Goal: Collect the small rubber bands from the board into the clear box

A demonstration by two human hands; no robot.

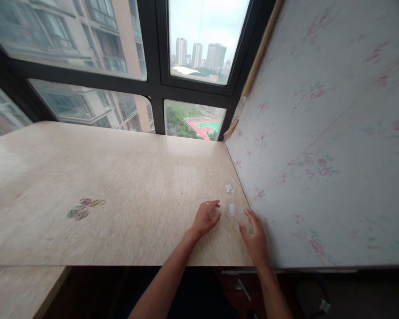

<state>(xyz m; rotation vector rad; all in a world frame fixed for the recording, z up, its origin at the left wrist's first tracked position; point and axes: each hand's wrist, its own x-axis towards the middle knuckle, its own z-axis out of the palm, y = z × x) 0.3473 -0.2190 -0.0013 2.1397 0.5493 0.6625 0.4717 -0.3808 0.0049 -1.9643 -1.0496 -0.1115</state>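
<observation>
Head view: toward five o'clock, left hand (207, 218) and right hand (255, 232), parted wide and seemingly empty, flank a clear, boxy, plastic-looking container (232, 208), presumably placed within easy reach.

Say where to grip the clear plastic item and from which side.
Likely pinch the clear plastic item at its left and right edges, from the near side: it lies on the counter between the left hand and right hand. Its exact outline is too faint to tell.

Polished, stone-like finish on the desk (146, 177); clear, glossy plastic for the container (232, 208); matt paper on the right wall (346, 119); smooth glass in the far window (204, 26).
</observation>
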